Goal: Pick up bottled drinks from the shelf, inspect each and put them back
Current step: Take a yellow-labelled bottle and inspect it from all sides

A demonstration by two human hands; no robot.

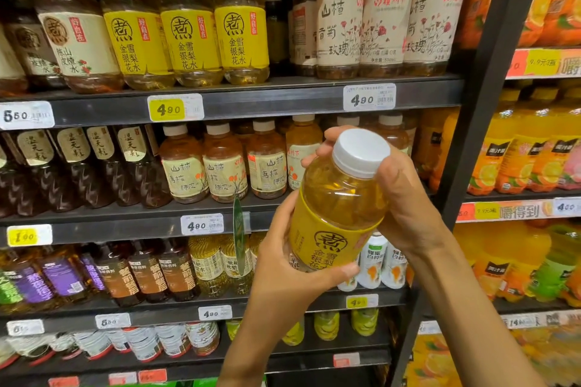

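A yellow-labelled bottle [338,201] of pale golden drink with a white cap is held in front of the shelves, tilted with its cap towards the upper right. My left hand [283,264] grips its lower body, thumb across the bottom of the label. My right hand [399,195] holds the neck and shoulder, fingers curled round behind the cap. Three matching yellow-labelled bottles [188,38] stand on the top shelf [251,97], with a dark gap just to their right.
Shelves of bottled teas and juices fill the view: cream-labelled bottles [383,25] at top right, brown ones [220,163] on the middle shelf. A dark upright post [478,104] separates a bay of orange juice bottles [515,163] on the right. Price tags line the shelf edges.
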